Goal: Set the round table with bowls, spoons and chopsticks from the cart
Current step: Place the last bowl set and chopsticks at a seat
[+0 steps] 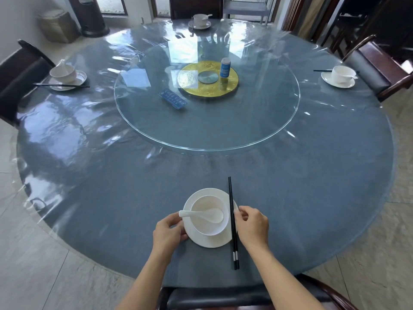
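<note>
At the near edge of the round table (312, 186) stands a white saucer (207, 241). On it is a white bowl (209, 230) with a white spoon (202, 214) lying in it, handle to the left. Black chopsticks (232, 220) lie across the saucer's right rim, tips pointing away from me. My left hand (167, 233) grips the saucer's left rim just below the spoon handle. My right hand (252, 223) pinches the saucer's right rim, fingertips right beside the chopsticks. Three more settings stand at the left (67, 74), far (200, 21) and right (339, 76).
A glass turntable (201, 135) fills the table's middle, carrying a gold disc (207, 90), a blue canister (225, 67) and a blue card (172, 101). Dark wooden chairs stand at the left (20, 70), right (380, 70), far side and just below me. The cart is out of view.
</note>
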A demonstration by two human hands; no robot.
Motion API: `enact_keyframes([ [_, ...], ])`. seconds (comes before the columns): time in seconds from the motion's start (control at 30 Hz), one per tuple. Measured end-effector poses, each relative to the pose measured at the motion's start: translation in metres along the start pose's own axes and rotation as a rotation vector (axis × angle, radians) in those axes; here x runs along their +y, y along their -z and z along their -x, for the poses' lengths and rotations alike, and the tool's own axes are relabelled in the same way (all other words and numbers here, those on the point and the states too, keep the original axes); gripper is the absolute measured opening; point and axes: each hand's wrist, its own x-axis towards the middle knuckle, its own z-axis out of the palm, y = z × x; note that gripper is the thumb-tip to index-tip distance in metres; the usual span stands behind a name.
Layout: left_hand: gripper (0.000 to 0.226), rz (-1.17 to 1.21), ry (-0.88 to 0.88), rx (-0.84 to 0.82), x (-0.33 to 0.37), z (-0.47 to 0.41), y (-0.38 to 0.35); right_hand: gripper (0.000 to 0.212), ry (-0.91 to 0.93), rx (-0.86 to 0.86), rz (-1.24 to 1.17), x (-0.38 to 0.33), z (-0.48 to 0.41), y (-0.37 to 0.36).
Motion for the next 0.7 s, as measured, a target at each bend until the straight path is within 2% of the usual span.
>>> enact_keyframes([
  [0.07, 0.030, -0.014, -0.010, 0.008, -0.002, -0.002, 0.001, 0.037, 0.021, -0.015, 0.004, -0.002, 0.002, -0.003],
  [0.2, 0.028, -0.011, -0.009, -0.003, -0.005, -0.003, 0.002, 0.044, 0.056, -0.052, 0.090, -0.011, 0.003, -0.006],
  [0.37, 0.026, -0.013, 0.005, -0.034, -0.006, -0.005, 0.002, 0.041, 0.050, -0.082, 0.180, -0.015, 0.001, -0.006],
  [0.7, 0.031, -0.023, 0.019, -0.034, -0.003, -0.003, 0.002, 0.037, 0.041, -0.085, 0.192, -0.013, 0.000, -0.009],
])
